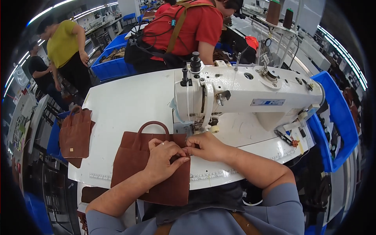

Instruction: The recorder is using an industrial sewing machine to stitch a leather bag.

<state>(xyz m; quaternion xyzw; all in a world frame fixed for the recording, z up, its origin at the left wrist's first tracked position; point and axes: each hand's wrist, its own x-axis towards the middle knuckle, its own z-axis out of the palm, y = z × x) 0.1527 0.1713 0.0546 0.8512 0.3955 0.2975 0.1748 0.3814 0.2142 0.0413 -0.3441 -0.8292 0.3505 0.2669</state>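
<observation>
White tabletop [125, 98] stretching wide, sewing machine [235, 84] on it, and here's the brown bag [131, 158], lying before the machine, overhanging the front edge! Left hand [166, 154], right hand [207, 147] meet at its right side, fingers curled; whether they're pinching anything, I can't tell.

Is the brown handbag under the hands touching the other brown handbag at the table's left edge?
Apart: the head view shows a strip of white tabletop between this handbag and the other handbag.
</observation>
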